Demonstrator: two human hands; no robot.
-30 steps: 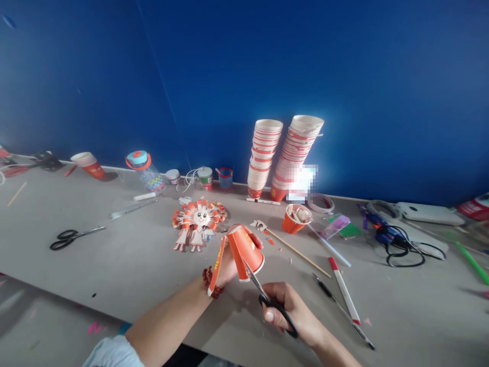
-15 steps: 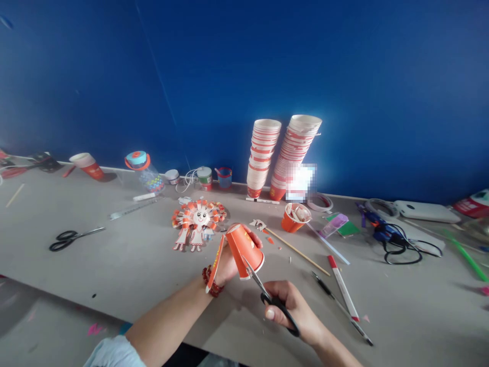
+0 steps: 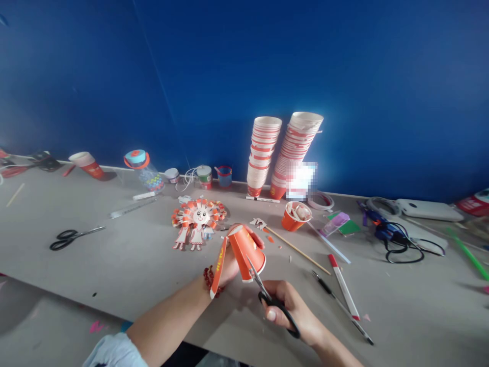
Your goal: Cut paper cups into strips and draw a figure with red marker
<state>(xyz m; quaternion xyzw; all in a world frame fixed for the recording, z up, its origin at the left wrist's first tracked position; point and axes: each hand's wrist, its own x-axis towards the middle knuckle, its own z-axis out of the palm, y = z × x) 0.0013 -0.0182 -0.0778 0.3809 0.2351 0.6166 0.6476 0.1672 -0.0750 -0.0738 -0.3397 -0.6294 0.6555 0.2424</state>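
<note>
My left hand is wrapped round an orange paper cup, tilted with its white rim facing down and to the right. A cut strip of the cup hangs by my left wrist, over a red bead bracelet. Black-handled scissors are in my right hand, their blades at the cup's rim and side. Beyond my left hand lie paper figures with orange and white fringed heads. An orange cup filled with paper scraps stands past the held cup.
Two tall stacks of paper cups rise by the blue wall. Another pair of scissors lies at the left. To the right are a wooden stick, a red-and-white marker, a pen and a blue glue gun.
The cup and its hanging strip have shifted slightly to the right with my left hand. The scissors stay at the cup's rim, their handles tilted a little differently.
</note>
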